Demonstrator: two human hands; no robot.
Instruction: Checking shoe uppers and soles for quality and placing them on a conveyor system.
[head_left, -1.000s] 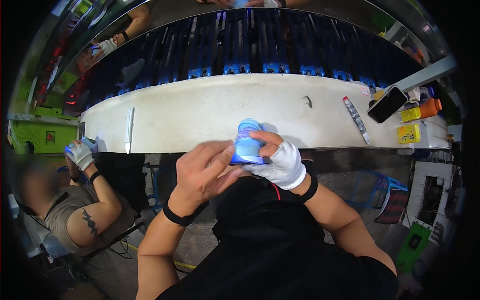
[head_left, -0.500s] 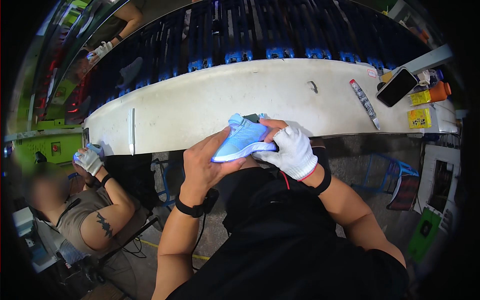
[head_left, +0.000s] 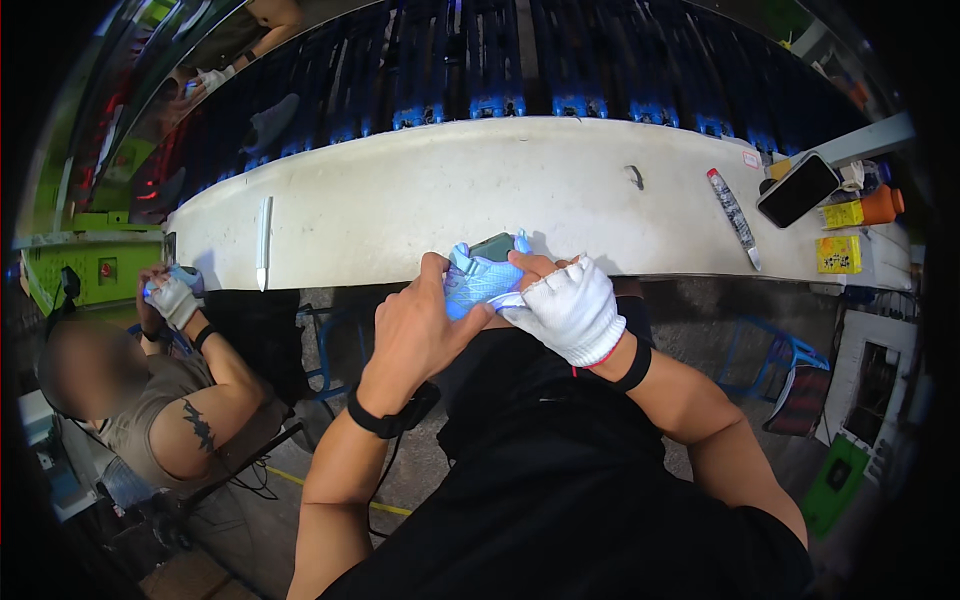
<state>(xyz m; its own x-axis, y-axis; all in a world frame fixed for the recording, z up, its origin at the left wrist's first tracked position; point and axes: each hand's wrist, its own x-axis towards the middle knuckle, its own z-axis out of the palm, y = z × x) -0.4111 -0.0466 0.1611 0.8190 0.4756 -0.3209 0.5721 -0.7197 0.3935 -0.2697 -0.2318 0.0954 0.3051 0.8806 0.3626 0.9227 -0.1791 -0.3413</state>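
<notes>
A small light-blue sneaker (head_left: 482, 281) with a pale sole is held between both my hands, just over the near edge of the white bench (head_left: 400, 190). My bare left hand (head_left: 415, 325) grips one end, fingers on the upper and thumb below. On the other side my right hand (head_left: 572, 310), in a white glove with bare fingertips, is closed round the shoe. The dark lining shows in the shoe's opening. Much of the sole is hidden by my hands.
A white-handled blade-like tool (head_left: 264, 243) lies at left, a red-tipped marbled one (head_left: 733, 218) at right. Near it are a phone (head_left: 798, 190), a yellow box (head_left: 838, 254) and an orange bottle (head_left: 882, 205). Blue conveyor rollers (head_left: 497, 105) run behind. A co-worker (head_left: 190, 410) sits at left holding another shoe.
The shoe has been turned and tilted in my hands, so its side and opening show more and its sole less. My left fingers have shifted up on it.
</notes>
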